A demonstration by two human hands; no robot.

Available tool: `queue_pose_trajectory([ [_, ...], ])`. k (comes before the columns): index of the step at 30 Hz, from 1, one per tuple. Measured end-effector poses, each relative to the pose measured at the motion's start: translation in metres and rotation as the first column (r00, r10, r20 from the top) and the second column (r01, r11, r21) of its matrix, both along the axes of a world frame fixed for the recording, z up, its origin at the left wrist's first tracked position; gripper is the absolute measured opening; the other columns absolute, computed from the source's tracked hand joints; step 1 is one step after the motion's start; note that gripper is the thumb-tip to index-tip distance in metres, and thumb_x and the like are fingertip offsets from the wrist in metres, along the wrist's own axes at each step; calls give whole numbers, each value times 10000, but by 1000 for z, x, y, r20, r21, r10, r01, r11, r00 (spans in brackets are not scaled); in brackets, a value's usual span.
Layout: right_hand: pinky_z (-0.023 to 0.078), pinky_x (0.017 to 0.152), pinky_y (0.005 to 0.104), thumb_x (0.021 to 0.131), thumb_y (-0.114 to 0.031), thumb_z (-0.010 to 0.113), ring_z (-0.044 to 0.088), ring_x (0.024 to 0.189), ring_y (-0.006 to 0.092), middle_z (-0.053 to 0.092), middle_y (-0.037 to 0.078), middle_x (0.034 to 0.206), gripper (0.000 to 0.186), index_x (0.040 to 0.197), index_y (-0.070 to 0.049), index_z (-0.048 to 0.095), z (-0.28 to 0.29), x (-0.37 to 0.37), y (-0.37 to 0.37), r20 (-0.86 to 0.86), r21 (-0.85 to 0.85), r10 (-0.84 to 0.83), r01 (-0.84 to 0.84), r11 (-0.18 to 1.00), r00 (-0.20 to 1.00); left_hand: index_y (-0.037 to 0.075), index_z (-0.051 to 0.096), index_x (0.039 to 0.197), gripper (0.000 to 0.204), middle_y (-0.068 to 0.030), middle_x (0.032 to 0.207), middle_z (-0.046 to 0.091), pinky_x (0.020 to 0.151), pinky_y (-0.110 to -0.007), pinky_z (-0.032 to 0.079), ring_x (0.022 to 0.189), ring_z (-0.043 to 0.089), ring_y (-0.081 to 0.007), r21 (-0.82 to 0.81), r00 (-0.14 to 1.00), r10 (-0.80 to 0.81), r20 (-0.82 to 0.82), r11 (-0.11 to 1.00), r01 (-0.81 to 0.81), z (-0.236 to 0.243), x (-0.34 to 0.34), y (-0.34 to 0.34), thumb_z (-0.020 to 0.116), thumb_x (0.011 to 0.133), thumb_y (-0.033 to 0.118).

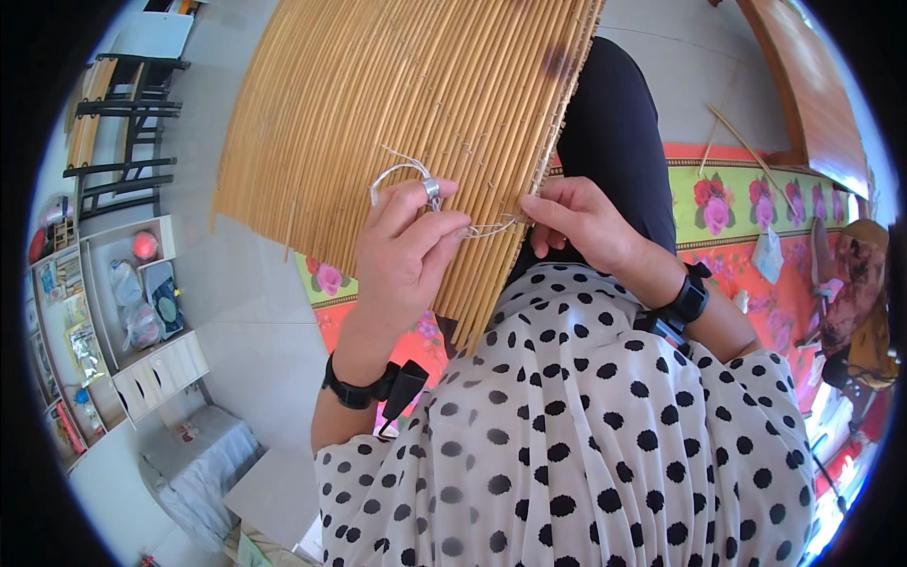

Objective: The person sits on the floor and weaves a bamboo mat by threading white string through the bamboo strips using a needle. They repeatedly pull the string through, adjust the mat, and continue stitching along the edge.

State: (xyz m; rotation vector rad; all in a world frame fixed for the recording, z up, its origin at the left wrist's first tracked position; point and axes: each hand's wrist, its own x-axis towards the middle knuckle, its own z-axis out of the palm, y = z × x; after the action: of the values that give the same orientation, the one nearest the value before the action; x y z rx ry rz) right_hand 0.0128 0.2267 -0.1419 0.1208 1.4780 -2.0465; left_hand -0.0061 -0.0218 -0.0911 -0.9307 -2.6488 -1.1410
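Note:
A mat of thin yellow-brown reeds or sticks (378,85) lies across my lap, its sticks running from the upper right to the lower left. My left hand (406,241) is over its near part, thumb and fingers pinched on a whitish string (491,229). The string runs over to the mat's right edge, and a loop with a loose end rises above my left fingers. A silver ring sits on one of those fingers. My right hand (576,222) is closed at the right edge, its thumb against the sticks where the string ends; what its fingers grip is partly hidden.
A flowered red and green mat (709,203) covers the floor, with a few loose sticks (751,146) on it at the right. Wooden furniture (812,94) stands at the upper right. White shelves (109,312) with bags and boxes stand at the left, near black-framed stools (123,109).

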Motion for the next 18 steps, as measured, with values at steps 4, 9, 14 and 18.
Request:
queue_pose_trajectory([
  [4,479,635,179,1000,-286,714,692,755,84,729,32,920,302,1074,6,702,-1,14,5,-42,-97,90,-94,991,995,62,741,966,161,-86,1145,687,851,-387,518,1026,635,-291,31,999,5,-39,1000,-4,-1,-2,5,789,818,23],
  [9,556,687,224,1019,-241,683,745,843,128,749,54,946,259,1078,11,704,5,16,3,1,-62,105,-105,993,994,60,744,965,161,-89,1147,683,856,-391,521,1026,630,-293,16,997,19,-70,1000,-18,-3,-2,12,786,815,20],
  [14,587,721,250,1048,-217,631,754,860,153,752,77,951,259,1037,32,703,4,19,4,-17,-20,62,-62,998,998,56,744,973,184,-96,1164,675,871,-405,527,1039,624,-304,-26,994,25,-108,999,-28,-7,0,17,774,797,9],
  [18,590,730,249,1057,-230,615,755,860,158,751,82,963,274,1054,31,697,4,20,5,31,-21,44,-43,999,999,55,740,981,205,-99,1175,673,885,-412,532,1051,623,-315,-68,993,11,-117,997,-19,-8,-1,18,759,784,4],
])
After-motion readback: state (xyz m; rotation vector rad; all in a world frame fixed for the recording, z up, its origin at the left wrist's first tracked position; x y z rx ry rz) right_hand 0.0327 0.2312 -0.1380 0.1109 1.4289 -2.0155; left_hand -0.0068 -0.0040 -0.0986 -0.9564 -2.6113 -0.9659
